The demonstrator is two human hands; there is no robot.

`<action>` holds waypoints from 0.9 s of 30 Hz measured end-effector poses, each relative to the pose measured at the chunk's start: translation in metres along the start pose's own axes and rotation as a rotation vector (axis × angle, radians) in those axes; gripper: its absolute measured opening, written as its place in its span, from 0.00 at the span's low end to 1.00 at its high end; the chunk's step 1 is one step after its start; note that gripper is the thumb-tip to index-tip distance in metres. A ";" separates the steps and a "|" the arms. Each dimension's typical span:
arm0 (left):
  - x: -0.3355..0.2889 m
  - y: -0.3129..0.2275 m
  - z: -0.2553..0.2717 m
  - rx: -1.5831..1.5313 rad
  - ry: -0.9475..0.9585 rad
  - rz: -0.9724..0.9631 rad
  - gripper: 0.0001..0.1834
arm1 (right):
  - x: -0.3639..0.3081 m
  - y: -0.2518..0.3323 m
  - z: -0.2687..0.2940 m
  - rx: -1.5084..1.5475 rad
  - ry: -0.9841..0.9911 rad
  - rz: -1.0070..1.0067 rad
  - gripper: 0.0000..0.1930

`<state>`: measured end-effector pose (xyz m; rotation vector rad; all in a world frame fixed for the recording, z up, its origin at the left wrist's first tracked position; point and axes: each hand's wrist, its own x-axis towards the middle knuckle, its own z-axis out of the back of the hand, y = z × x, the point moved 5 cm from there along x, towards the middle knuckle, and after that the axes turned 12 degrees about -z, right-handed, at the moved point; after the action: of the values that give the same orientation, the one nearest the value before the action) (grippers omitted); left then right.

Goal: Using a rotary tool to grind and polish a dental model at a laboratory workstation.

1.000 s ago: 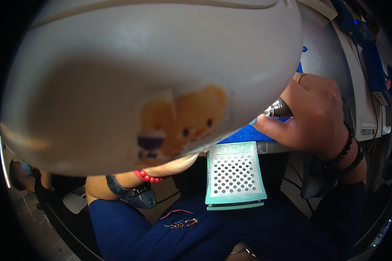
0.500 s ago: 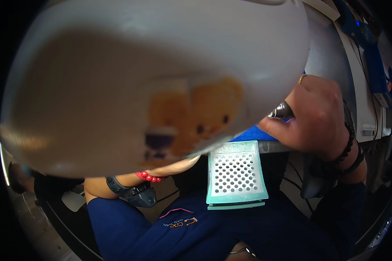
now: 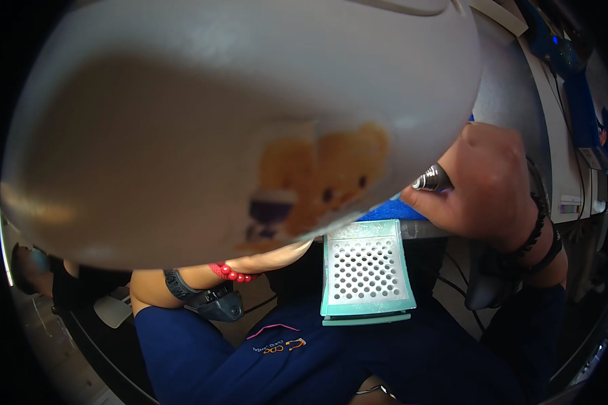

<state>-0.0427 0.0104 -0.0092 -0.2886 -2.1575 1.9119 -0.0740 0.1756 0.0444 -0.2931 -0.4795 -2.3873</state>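
Observation:
My right hand (image 3: 490,182) is closed around a black, pen-shaped tool (image 3: 437,177) with a ringed silver end, which sticks out between thumb and index finger. Most of that tool is hidden inside the fist. Only the edge of my left hand (image 3: 284,258) shows, below a large whitish rounded housing (image 3: 148,162) that fills the upper left close to the camera. The left fingers, and anything in them, are hidden behind it. Between my hands, a blue surface (image 3: 402,209) lies at the bench edge.
A pale green tray with a white perforated plate (image 3: 371,270) juts from the bench edge toward my lap. Grey metal benchtop (image 3: 510,94) extends beyond my right hand. Blue boxes (image 3: 591,121) and a cable are at far right. Another person (image 3: 34,270) is at far left.
The whitish housing, with its bear sticker, has shifted slightly in view, the sticker sitting further right. My right hand has turned a little, still holding the black tool. My left hand barely differs.

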 end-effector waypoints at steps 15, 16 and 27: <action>-0.003 0.000 0.000 -0.004 -0.003 -0.007 0.07 | 0.001 -0.001 0.000 -0.004 -0.004 -0.022 0.16; -0.003 0.000 0.000 -0.003 -0.005 -0.009 0.07 | 0.000 0.000 0.000 -0.002 0.002 -0.006 0.16; -0.004 0.000 0.001 0.008 -0.013 -0.031 0.07 | -0.001 0.000 0.001 -0.016 0.014 -0.005 0.16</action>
<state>-0.0396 0.0079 -0.0094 -0.2400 -2.1491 1.9100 -0.0732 0.1760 0.0452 -0.2824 -0.4554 -2.3978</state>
